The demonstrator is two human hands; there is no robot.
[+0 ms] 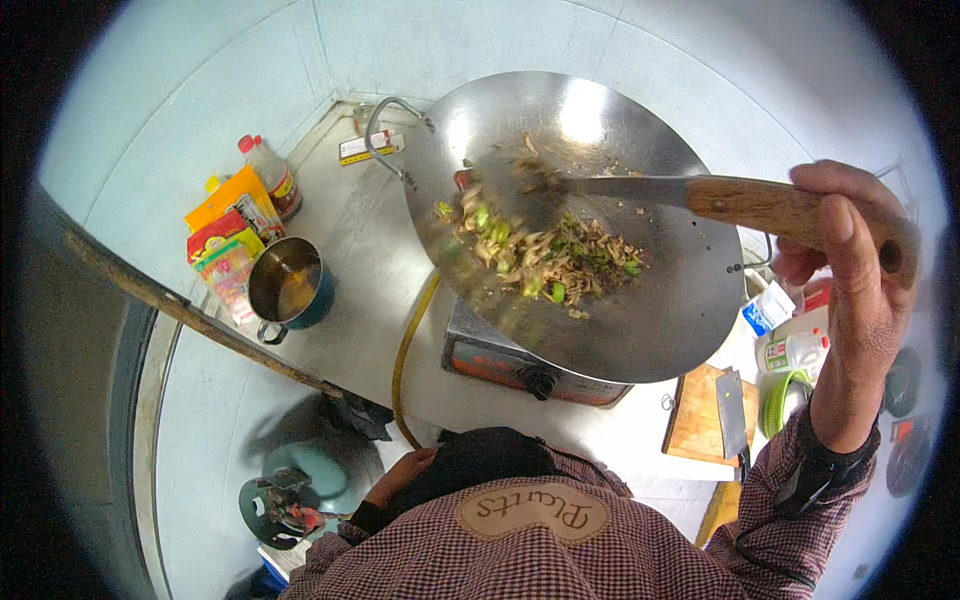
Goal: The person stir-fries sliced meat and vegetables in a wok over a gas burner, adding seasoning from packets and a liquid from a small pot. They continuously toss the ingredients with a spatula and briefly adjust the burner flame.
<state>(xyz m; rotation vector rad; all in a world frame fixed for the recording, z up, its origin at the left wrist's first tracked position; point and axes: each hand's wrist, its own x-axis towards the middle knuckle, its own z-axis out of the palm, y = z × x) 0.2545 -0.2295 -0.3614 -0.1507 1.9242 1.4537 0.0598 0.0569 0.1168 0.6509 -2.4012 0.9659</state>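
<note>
My right hand [862, 240] grips the wooden handle [757, 202] of a metal wok spatula, raised over the right side of a large steel wok [637, 330]. The blurred spatula blade [517, 187] lies among the food on the wok's left side. That food [555, 259] looks like shredded browned pieces with chopped green vegetable, perhaps scallion. Beneath the wok is a gas stove [495, 360] with a black knob [538, 381]. Down by my waist, my left hand [401, 476] is partly covered by dark cloth, its fingers hidden.
On the left counter stand a metal mug [289, 289] with brownish liquid, seasoning packets [232, 217] and a sauce bottle [277, 180]. A yellow hose [409, 360] runs down near a gas cylinder [322, 472]. At right, a cleaver [730, 412] lies on a wooden cutting board [694, 412] beside a green basket [776, 405].
</note>
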